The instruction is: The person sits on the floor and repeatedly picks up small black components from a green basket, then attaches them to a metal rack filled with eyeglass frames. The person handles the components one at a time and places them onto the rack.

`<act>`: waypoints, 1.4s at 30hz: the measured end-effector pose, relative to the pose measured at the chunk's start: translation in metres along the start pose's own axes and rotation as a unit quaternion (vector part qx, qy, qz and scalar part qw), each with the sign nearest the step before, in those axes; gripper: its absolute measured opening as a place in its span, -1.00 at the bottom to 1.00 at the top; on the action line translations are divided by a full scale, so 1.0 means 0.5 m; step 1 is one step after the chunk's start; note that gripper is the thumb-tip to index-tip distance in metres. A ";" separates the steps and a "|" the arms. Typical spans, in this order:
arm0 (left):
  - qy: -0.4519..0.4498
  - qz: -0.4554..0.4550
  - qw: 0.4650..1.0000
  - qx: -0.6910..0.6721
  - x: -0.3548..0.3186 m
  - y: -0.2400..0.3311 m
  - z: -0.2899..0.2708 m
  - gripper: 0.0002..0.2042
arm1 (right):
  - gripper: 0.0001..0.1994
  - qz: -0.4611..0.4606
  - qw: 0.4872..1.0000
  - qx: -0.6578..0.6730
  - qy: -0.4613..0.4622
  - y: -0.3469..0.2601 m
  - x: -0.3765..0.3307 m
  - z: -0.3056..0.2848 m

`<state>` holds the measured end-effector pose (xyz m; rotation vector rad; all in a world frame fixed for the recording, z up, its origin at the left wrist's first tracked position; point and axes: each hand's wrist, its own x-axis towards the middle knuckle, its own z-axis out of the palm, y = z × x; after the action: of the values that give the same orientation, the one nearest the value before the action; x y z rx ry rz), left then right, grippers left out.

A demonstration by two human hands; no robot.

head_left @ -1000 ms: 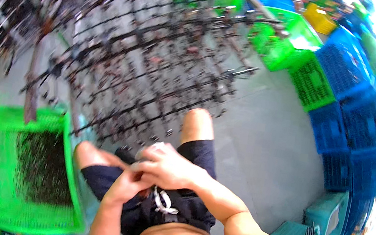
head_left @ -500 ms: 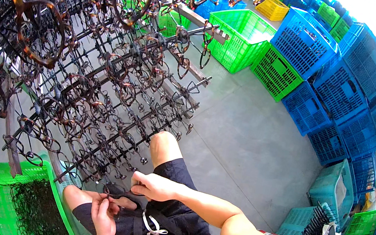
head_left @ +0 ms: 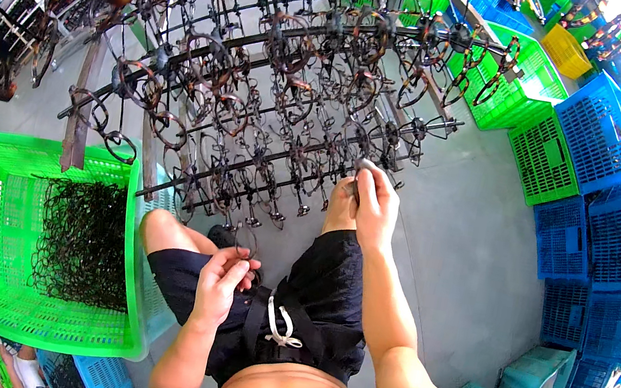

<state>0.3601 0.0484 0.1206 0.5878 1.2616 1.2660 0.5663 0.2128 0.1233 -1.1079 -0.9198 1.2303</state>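
Observation:
A rack of dark rods (head_left: 283,161) stands in front of me, hung with many brown-speckled eyeglass frames (head_left: 293,45). My left hand (head_left: 221,285) is closed in a pinch above my lap, on a thin dark eyeglass frame (head_left: 247,241) whose ring sticks up past the fingertips. My right hand (head_left: 375,208) reaches up to the rack's lower right part, above my knee. Its fingers are pressed together around something small and dark that I cannot make out, beside the hanging frames.
A green basket (head_left: 46,327) on my left holds a heap of dark eyeglass frames (head_left: 87,244). Green crates (head_left: 544,154) and stacked blue crates (head_left: 600,134) line the right side. Grey floor (head_left: 473,244) lies between them and me. A teal crate (head_left: 536,384) sits at lower right.
My view has turned, so the rack and basket sit further right. My right hand has gone from my lap up to the rack. My left hand now shows a frame's ring raised above its fingers.

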 end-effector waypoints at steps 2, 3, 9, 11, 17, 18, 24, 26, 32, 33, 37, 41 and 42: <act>-0.021 0.020 0.999 0.019 -0.005 -0.007 -0.007 -0.81 | -0.72 0.020 0.999 -0.027 -0.031 0.010 0.037 0.010; -0.031 0.041 0.997 0.050 -0.005 -0.007 -0.005 -0.80 | -0.72 0.017 0.999 -0.034 -0.037 0.018 0.050 0.017; -0.080 0.138 0.979 0.126 -0.002 -0.021 0.001 -0.83 | -0.72 0.120 0.980 -0.144 -0.064 0.010 0.071 0.014; -0.084 0.153 0.978 0.117 0.002 -0.025 0.004 -0.86 | -0.74 0.090 0.980 -0.168 -0.058 -0.003 0.074 0.026; -0.114 0.012 0.990 0.078 -0.002 0.008 0.018 -0.75 | -0.67 0.070 0.967 -0.232 -0.074 0.008 0.087 0.003; -0.102 -0.003 0.993 0.063 -0.001 0.009 0.017 -0.73 | -0.65 0.072 0.961 -0.261 -0.054 -0.030 0.065 0.021; -0.101 0.027 0.975 0.198 0.002 0.024 0.043 -0.79 | -0.71 0.021 0.992 -0.123 -0.005 0.003 0.067 0.035; -0.148 0.030 0.960 0.236 0.014 0.015 0.029 -0.80 | -0.67 0.015 0.982 -0.186 -0.003 0.004 0.062 0.027; -0.133 0.068 0.933 0.328 0.009 0.061 0.066 -0.90 | -0.58 -0.291 0.870 -0.387 -0.088 -0.025 -0.043 -0.017; -0.155 0.059 0.927 0.336 0.007 0.071 0.074 -0.89 | -0.62 -0.264 0.887 -0.285 -0.250 -0.035 -0.065 -0.022; -0.195 0.075 0.917 0.339 0.023 0.059 0.052 -0.78 | -0.66 -0.003 0.743 -0.303 -0.597 -0.051 -0.123 -0.015; -0.103 0.107 0.970 0.190 0.034 0.046 0.025 -0.69 | -0.73 0.112 0.780 -0.225 -0.572 -0.064 -0.075 -0.057; -0.066 0.093 0.983 0.143 0.035 0.050 0.024 -0.69 | -0.73 0.073 0.867 -0.172 -0.461 -0.053 -0.057 -0.070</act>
<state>0.3586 0.0750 0.1398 1.0008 1.3100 1.1836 0.6025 0.1801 0.1416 -0.8302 -1.8605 1.8154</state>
